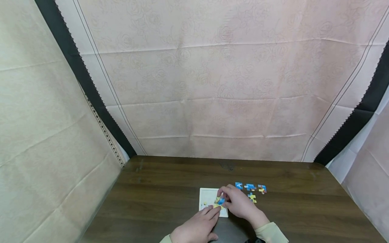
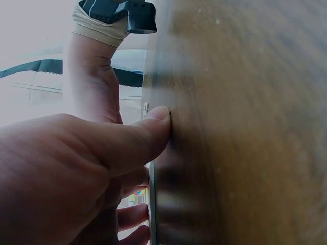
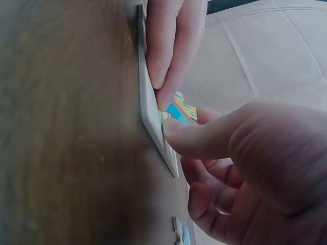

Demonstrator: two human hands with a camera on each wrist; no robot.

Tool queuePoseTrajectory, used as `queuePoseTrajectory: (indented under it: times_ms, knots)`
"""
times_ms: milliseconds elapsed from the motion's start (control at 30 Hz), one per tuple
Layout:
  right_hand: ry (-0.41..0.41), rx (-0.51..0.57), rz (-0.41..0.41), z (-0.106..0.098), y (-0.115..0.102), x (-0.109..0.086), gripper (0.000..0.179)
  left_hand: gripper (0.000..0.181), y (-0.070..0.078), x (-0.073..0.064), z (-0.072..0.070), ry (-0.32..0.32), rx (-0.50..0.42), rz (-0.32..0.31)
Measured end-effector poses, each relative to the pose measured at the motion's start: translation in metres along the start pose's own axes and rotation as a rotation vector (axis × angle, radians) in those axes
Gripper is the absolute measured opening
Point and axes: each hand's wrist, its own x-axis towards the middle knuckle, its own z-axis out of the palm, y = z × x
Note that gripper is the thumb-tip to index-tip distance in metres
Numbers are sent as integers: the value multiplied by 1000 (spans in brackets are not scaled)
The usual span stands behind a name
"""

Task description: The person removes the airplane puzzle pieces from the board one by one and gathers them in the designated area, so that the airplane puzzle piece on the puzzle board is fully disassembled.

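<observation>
A white puzzle board (image 1: 208, 193) lies on the brown table in front of the person. My right hand (image 1: 241, 204) pinches a blue and yellow puzzle piece (image 1: 221, 201) between thumb and fingers, tilted up over the board's right half. Extended fingers of my left hand (image 1: 197, 226) rest on the board's near part, at a yellow piece (image 1: 217, 205). In the right wrist view, the pinched piece (image 3: 185, 108) stands up from the board, close to the left fingertips. The left thumb (image 2: 148, 130) is apart from the other fingers, beside the board's edge.
Several loose puzzle pieces lie to the right of the board, among them a blue one (image 1: 238, 185), a blue and red one (image 1: 262, 188) and a yellow one (image 1: 252, 197). Pale cloth walls (image 1: 212, 118) surround the wooden table (image 1: 158, 189) behind and at the sides.
</observation>
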Motion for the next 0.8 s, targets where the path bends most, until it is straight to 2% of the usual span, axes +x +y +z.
queuePoseTrajectory:
  times_ms: [500,800]
  knots:
    - [9,31,-11,-3,3,1,16,71,0,0,0,0,-3,1]
    - [6,51,-22,-4,5,2,15,71,0,-1,3,34,45,21]
